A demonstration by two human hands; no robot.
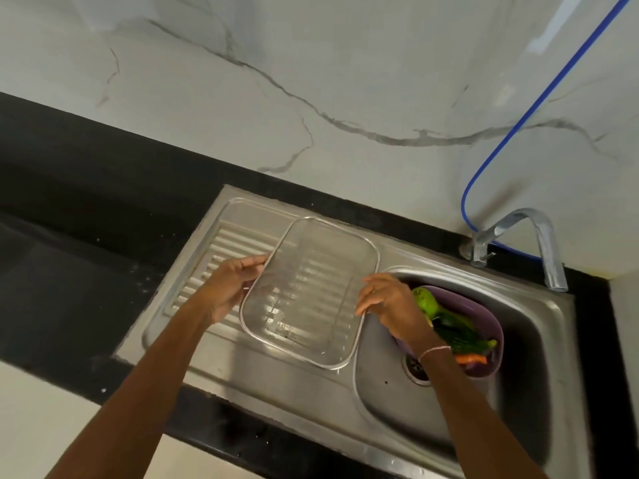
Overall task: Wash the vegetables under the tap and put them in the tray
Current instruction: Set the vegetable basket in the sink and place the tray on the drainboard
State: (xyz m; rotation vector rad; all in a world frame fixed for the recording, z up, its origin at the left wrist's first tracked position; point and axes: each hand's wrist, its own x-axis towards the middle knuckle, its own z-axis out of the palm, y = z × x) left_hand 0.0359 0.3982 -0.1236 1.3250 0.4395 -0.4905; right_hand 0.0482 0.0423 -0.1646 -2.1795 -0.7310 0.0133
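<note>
A rectangular metal mesh tray (307, 292) lies over the ribbed drainboard (221, 243) of the steel sink. My left hand (231, 285) grips the tray's left rim. My right hand (387, 302) holds its right rim, fingers curled over the edge. In the sink basin (539, 357) sits a purple bowl (491, 326) holding green vegetables (449, 323) and an orange carrot (472, 358). My right wrist hides part of the bowl. The steel tap (539, 236) arches over the basin's far right corner; no water runs from it.
Black countertop (86, 209) surrounds the sink. A marbled white wall rises behind. A blue hose (539, 102) runs down the wall to the tap's base. The drain (416, 369) shows in the basin floor beside the bowl.
</note>
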